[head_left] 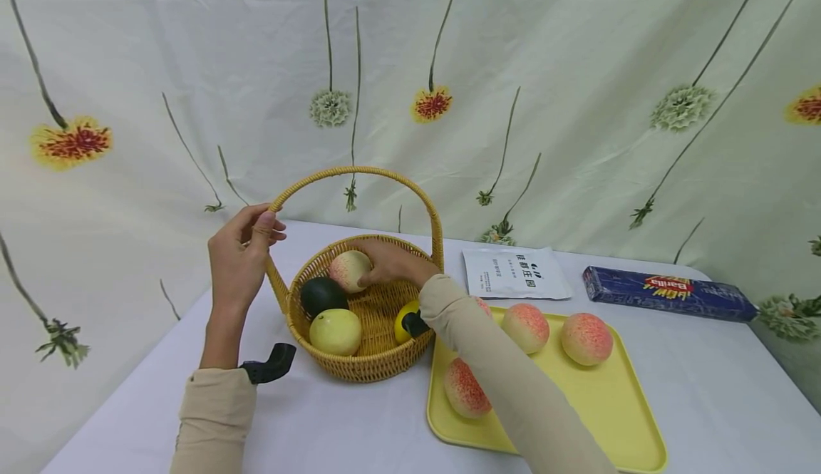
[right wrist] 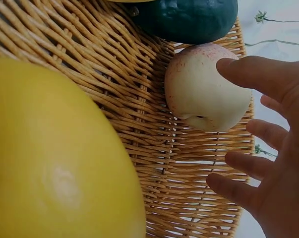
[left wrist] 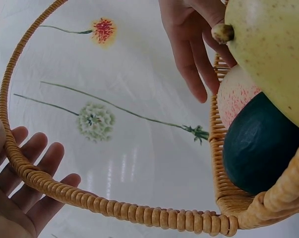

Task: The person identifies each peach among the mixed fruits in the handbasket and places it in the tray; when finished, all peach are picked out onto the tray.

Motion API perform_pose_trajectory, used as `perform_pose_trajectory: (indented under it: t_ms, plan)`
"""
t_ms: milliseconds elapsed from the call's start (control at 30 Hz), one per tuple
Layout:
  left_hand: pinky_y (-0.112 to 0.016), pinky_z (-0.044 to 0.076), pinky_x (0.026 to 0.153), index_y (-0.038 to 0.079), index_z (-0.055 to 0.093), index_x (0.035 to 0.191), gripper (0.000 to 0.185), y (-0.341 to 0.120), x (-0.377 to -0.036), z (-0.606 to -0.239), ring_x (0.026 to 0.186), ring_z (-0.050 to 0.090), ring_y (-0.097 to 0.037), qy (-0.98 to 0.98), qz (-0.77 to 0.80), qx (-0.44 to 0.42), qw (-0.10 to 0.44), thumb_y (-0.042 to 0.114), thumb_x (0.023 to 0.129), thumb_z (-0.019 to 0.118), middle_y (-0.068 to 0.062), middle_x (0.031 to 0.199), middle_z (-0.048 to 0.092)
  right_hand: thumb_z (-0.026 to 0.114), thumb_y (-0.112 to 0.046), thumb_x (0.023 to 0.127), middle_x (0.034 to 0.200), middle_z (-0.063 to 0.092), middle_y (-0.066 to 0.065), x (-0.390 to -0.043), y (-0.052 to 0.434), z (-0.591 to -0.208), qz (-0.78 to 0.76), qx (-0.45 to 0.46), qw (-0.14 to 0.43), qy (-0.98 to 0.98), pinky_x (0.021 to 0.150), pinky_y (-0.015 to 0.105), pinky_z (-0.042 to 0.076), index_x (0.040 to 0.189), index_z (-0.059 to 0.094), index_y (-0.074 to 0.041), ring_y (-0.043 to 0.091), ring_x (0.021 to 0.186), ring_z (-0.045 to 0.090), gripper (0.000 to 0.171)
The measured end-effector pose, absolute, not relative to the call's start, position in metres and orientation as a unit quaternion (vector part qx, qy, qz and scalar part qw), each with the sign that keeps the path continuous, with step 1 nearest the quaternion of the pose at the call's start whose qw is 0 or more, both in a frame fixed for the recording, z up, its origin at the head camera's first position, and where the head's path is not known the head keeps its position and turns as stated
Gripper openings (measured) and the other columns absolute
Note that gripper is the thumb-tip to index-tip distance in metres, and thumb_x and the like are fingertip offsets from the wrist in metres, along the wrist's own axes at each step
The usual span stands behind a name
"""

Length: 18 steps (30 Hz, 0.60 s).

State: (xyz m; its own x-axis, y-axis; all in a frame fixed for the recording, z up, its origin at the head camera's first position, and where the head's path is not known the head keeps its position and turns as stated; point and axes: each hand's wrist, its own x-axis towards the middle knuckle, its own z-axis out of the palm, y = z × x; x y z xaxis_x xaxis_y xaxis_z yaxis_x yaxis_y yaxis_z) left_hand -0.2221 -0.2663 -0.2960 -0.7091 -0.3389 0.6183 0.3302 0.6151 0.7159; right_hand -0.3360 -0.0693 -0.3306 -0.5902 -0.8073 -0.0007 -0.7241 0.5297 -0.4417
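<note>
A wicker basket (head_left: pixel 365 368) with a tall arched handle stands on the table. My left hand (head_left: pixel 239 256) holds the left side of the handle, thumb on one side and fingers on the other. Inside the basket, a pale peach (right wrist: pixel 204 96) lies against the far wall. My right hand (right wrist: pixel 273 144) reaches in beside it, fingers spread and thumb overlapping the peach. Next to the peach are a dark green fruit (left wrist: pixel 261 144) and a pale yellow-green fruit (head_left: pixel 336 332) with a stub of stem. A bright yellow fruit (right wrist: pixel 60 158) sits at the right, partly behind my right wrist.
Right of the basket lies a yellow tray (head_left: pixel 596 417) with several peaches (head_left: pixel 586 338), partly covered by my right forearm. Behind the tray are a white packet (head_left: pixel 513 274) and a long blue Barilla box (head_left: pixel 667 294). A flowered cloth (head_left: pixel 410 46) hangs along the back.
</note>
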Motion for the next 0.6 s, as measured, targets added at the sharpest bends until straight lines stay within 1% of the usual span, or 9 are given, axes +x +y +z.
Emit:
perform_pose_trajectory:
  t_ms: [167, 267, 400, 500, 600]
  plan:
    - [-0.012, 0.048, 0.074, 0.009, 0.064, 0.118, 0.039, -0.2659, -0.2231, -0.2963, 0.077, 0.062, 0.001, -0.814, -0.438, 0.003, 0.381, 0.039, 0.098, 0.050, -0.006, 0.092, 0.066, 0.065, -0.013, 0.091, 0.154, 0.032, 0.009, -0.3337, -0.0684, -0.3309, -0.193, -0.439, 0.115, 0.870, 0.113, 0.036, 0.029, 0.151, 0.028, -0.010, 0.024, 0.140, 0.031, 0.070]
    - [-0.012, 0.048, 0.074, 0.009, 0.064, 0.118, 0.039, -0.2660, -0.2232, -0.2966, 0.077, 0.062, 0.000, -0.815, -0.438, 0.004, 0.380, 0.040, 0.097, 0.050, -0.006, 0.092, 0.066, 0.064, -0.013, 0.091, 0.154, 0.031, 0.009, -0.3326, -0.0681, -0.3310, -0.186, -0.437, 0.123, 0.871, 0.114, 0.037, 0.029, 0.151, 0.029, -0.012, 0.024, 0.140, 0.031, 0.069]
    - [-0.012, 0.049, 0.074, 0.008, 0.064, 0.118, 0.039, -0.2663, -0.2234, -0.2970, 0.077, 0.063, 0.000, -0.815, -0.438, 0.004, 0.380, 0.039, 0.098, 0.050, -0.006, 0.092, 0.066, 0.065, -0.016, 0.091, 0.150, 0.037, 0.010, -0.3330, -0.0680, -0.3312, -0.180, -0.432, 0.111, 0.876, 0.108, 0.038, 0.036, 0.149, 0.035, -0.013, 0.025, 0.135, 0.037, 0.065]
    - [-0.012, 0.049, 0.073, 0.008, 0.064, 0.117, 0.038, -0.2668, -0.2235, -0.2967, 0.077, 0.063, 0.001, -0.815, -0.438, 0.002, 0.380, 0.038, 0.098, 0.050, -0.007, 0.092, 0.066, 0.065, -0.019, 0.091, 0.145, 0.043, 0.010, -0.3343, -0.0674, -0.3313, -0.171, -0.425, 0.097, 0.883, 0.103, 0.037, 0.040, 0.145, 0.041, -0.014, 0.024, 0.129, 0.042, 0.060]
    - [-0.012, 0.049, 0.073, 0.008, 0.065, 0.116, 0.037, -0.2667, -0.2232, -0.2961, 0.076, 0.063, 0.000, -0.814, -0.438, 0.002, 0.382, 0.037, 0.098, 0.051, -0.007, 0.091, 0.067, 0.066, -0.020, 0.090, 0.142, 0.044, 0.011, -0.3353, -0.0660, -0.3325, -0.179, -0.413, 0.098, 0.888, 0.099, 0.036, 0.043, 0.141, 0.046, -0.013, 0.024, 0.125, 0.045, 0.055]
